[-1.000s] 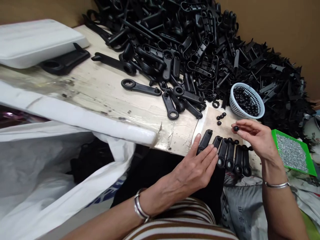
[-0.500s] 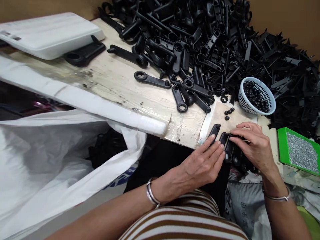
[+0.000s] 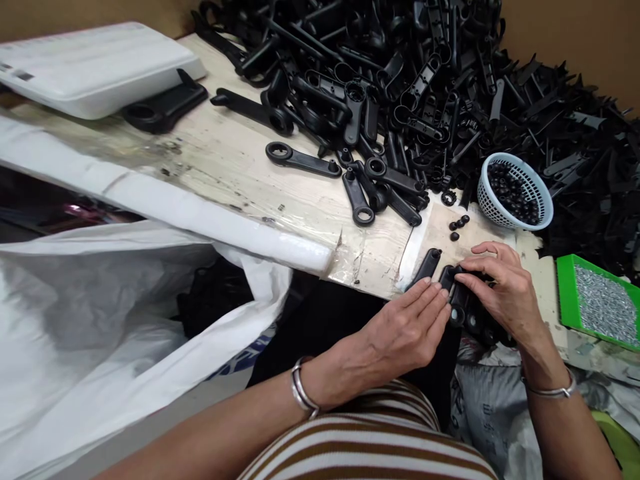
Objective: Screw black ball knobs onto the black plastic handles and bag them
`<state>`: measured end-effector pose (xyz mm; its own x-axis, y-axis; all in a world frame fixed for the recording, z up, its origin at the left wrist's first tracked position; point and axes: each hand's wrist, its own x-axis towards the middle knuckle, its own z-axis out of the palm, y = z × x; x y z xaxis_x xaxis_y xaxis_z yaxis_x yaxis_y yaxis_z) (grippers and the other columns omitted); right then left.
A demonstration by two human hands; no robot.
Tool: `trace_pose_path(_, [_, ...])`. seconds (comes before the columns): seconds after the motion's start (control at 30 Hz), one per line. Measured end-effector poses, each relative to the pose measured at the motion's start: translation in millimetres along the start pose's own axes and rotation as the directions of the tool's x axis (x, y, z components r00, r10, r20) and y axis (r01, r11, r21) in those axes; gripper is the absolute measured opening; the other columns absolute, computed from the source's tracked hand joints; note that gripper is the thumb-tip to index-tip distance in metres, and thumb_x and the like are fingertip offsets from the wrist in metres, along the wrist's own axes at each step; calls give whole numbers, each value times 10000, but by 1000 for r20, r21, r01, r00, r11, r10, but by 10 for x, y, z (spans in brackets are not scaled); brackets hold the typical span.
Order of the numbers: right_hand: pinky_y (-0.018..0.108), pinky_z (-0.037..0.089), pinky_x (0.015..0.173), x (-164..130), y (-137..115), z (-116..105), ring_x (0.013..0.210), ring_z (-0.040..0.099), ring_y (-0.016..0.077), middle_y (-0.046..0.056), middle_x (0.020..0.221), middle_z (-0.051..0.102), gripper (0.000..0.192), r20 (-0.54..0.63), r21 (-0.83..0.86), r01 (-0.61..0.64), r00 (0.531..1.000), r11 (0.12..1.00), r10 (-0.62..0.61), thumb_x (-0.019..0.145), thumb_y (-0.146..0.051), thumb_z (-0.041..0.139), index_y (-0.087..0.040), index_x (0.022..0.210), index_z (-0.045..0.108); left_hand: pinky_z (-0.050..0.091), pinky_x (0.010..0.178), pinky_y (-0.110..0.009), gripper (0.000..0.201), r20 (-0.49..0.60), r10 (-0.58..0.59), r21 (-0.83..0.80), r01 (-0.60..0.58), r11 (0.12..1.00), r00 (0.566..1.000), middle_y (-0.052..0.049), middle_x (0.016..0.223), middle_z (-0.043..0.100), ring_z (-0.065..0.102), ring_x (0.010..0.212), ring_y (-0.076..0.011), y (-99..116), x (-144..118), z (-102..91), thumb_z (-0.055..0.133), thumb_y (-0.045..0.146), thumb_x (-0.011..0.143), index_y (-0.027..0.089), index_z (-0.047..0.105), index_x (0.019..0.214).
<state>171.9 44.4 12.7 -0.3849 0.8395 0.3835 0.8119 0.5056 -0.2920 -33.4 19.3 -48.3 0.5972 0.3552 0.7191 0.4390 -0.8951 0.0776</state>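
Observation:
My left hand point(image 3: 407, 323) lies with its fingers stretched out and together across black plastic crank handles at the table's front edge. One crank handle point(image 3: 426, 265) shows its upper end beyond those fingertips, with a small peg on top. My right hand point(image 3: 505, 283) pinches a small black knob point(image 3: 457, 270) between thumb and forefinger, at the upper end of a second handle point(image 3: 447, 275). Whether the knob sits on that handle's peg, I cannot tell. More black handles point(image 3: 473, 320) lie side by side under my right hand, partly hidden by it.
Several loose black knobs point(image 3: 455, 236) lie just beyond my hands. A light blue basket point(image 3: 543, 200) holds many more. To the right stands a green tray point(image 3: 566, 293) of small metal screws. A large pile of black handles point(image 3: 350, 60) fills the back; a white bag point(image 3: 150, 373) hangs at left.
My right fingertips have shifted very slightly at the end of the handle. My left fingers have slid a little down, baring more of the leftmost handle.

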Motion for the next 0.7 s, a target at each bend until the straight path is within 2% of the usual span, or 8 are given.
trace_pose_path(0.13, [452, 524, 865, 7, -12, -1, 971, 632, 238, 65, 877, 705, 62, 37, 18, -14, 999, 1000, 13, 859, -222, 685, -221, 921, 681, 537, 1023, -418, 196, -5, -5, -4, 5, 1000, 1000, -187, 1124, 720, 698, 1079, -261, 0, -9, 7, 570, 63, 889, 18, 652, 1061])
trace_pose_path(0.23, [440, 529, 851, 18, -46, -4, 971, 608, 238, 74, 871, 694, 50, 60, -6, 20, 998, 1000, -20, 873, -191, 657, -209, 918, 661, 537, 1025, -420, 204, 14, 4, -7, -3, 1000, 1000, -195, 1134, 715, 693, 1089, -265, -4, -12, 1, 583, 68, 885, 15, 648, 1071])
trace_pose_path(0.43, [516, 477, 951, 28, -65, -6, 937, 616, 244, 52, 848, 703, 77, 104, -48, 80, 992, 996, -75, 888, -175, 616, -230, 925, 655, 493, 1076, -433, 233, 52, 3, -30, -2, 1000, 999, -211, 1171, 696, 670, 1136, -264, -3, -25, -4, 577, 79, 901, 1, 637, 1112])
trace_pose_path(0.53, [529, 475, 965, 9, -36, 18, 954, 622, 244, 59, 871, 698, 79, 84, -12, 38, 996, 999, -37, 887, -196, 629, -229, 952, 659, 506, 1062, -426, 229, 41, -1, -29, 2, 1000, 999, -204, 1156, 704, 674, 1127, -263, 2, -18, -1, 579, 64, 892, 2, 642, 1103])
trace_pose_path(0.7, [458, 528, 910, 0, -26, -24, 1032, 619, 242, 88, 942, 684, 79, 91, 53, -48, 995, 997, 43, 884, -230, 649, -211, 955, 677, 551, 1001, -401, 191, -18, -22, -6, 21, 1000, 1000, -172, 1099, 731, 706, 1055, -251, 8, 13, 13, 556, 47, 885, 28, 667, 1040])
